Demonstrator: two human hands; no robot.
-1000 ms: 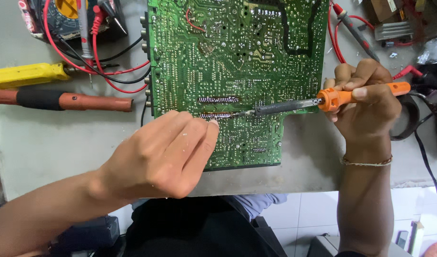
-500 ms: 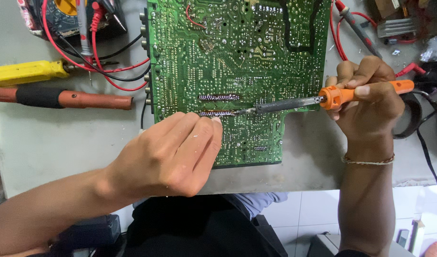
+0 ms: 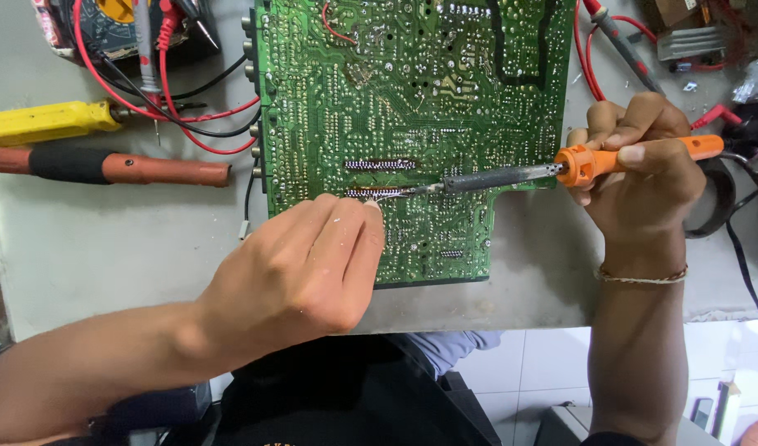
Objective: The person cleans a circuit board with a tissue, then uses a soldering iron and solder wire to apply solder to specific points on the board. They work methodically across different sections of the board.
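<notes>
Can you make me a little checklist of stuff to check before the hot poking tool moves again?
1. Right hand grips the soldering iron by its orange handle: ok.
2. Iron tip sits on the lower row of shiny joints on the green circuit board: ok.
3. Left hand fingers are away from the hot tip: not ok, they are close.
4. Solder wire is fed by the left hand: cannot tell, too thin.
5. Red leads are off the board: ok.
</notes>
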